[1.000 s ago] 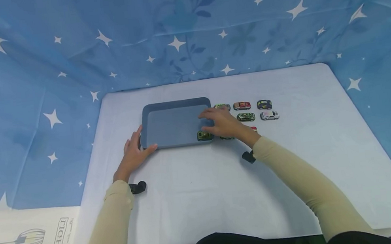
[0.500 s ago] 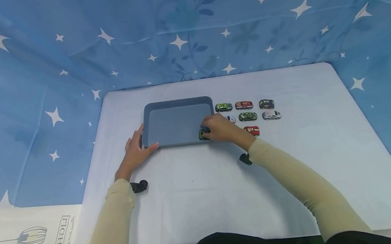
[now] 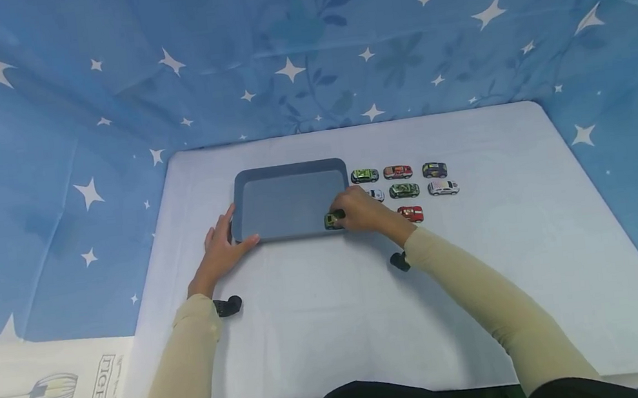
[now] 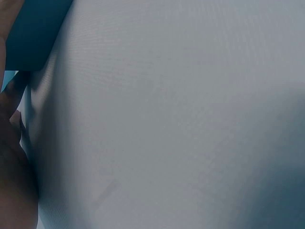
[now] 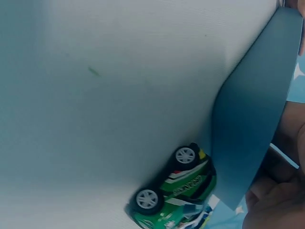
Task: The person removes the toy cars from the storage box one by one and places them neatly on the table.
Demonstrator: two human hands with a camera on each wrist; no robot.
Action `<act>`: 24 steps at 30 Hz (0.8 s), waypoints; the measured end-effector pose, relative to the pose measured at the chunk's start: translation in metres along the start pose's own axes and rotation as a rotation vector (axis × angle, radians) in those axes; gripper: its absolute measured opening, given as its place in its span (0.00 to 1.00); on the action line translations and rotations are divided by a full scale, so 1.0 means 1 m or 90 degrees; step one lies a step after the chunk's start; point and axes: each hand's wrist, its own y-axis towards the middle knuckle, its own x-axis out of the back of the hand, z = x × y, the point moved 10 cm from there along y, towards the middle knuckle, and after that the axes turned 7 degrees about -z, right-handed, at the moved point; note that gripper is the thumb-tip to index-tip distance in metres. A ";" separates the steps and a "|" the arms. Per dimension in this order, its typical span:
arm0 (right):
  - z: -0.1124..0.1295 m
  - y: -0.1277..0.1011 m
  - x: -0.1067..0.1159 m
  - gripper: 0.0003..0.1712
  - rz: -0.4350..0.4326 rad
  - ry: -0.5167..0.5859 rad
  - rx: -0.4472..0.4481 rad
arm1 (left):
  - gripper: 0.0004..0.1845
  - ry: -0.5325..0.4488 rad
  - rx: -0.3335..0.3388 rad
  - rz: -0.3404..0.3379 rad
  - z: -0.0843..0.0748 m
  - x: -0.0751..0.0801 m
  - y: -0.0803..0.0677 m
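Observation:
A blue-grey tray lies on the white table. My left hand rests at its near left corner, thumb along the front edge and fingers spread along the left side. At the tray's near right corner my right hand pinches a green toy car, partly hidden by the fingers. Another green toy car with white wheels stands outside against the tray's wall in the right wrist view; the hand hides it in the head view.
Right of the tray stand more toy cars in rows, among them a red car, a camouflage car and a white car. A blue starry cloth hangs behind the table. A printed cream cloth lies at the lower left.
The right hand has come down and closed its fingers on the green car in the tray corner; a second ago they were spread above it. The left hand stays at the tray.

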 end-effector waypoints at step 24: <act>-0.003 -0.006 0.013 0.15 -0.036 0.123 -0.016 | 0.58 0.004 0.009 0.006 0.003 -0.002 -0.001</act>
